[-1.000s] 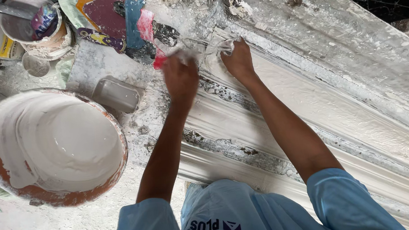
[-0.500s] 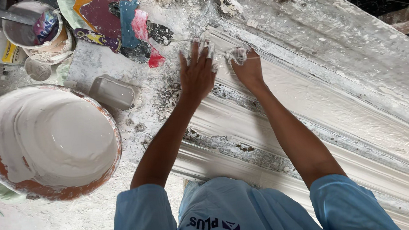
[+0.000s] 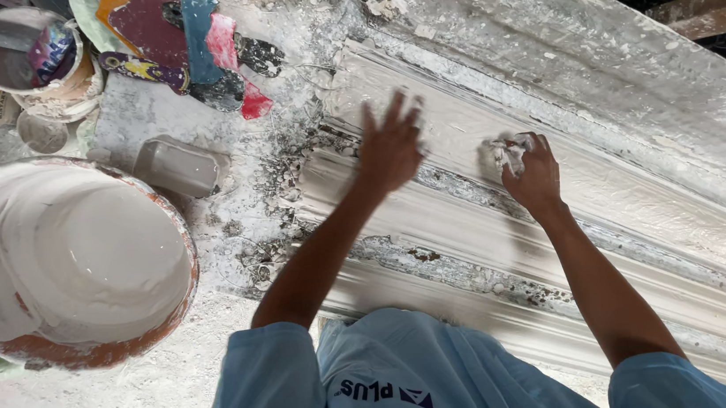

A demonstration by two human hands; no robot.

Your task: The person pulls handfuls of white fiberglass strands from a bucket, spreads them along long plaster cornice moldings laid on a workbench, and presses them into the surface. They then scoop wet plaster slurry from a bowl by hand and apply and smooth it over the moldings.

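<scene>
The person's shoulders and light blue shirt fill the bottom edge and hide the near end of the long white ribbed plaster moulding (image 3: 612, 207), which runs diagonally from the upper middle to the lower right, where the frame cuts it off. What the right hand (image 3: 531, 174) grips is hard to make out: a small crumpled whitish wad (image 3: 507, 153), perhaps cloth or wet plaster, mostly covered by the curled fingers and pressed against a groove of the moulding. The left hand (image 3: 390, 145) is blurred, flat and wide open with fingers spread, holding nothing, and lies on or just over the moulding's upper ribs; contact cannot be told for certain. The two hands are near each other, the left one nearer the moulding's upper end. To the left, well apart from both hands, a large round basin of white liquid plaster (image 3: 58, 260) sits at the frame's edge, a small grey rectangular tub (image 3: 177, 166) beside it, and paint-smeared scrapers (image 3: 197, 42) above.
</scene>
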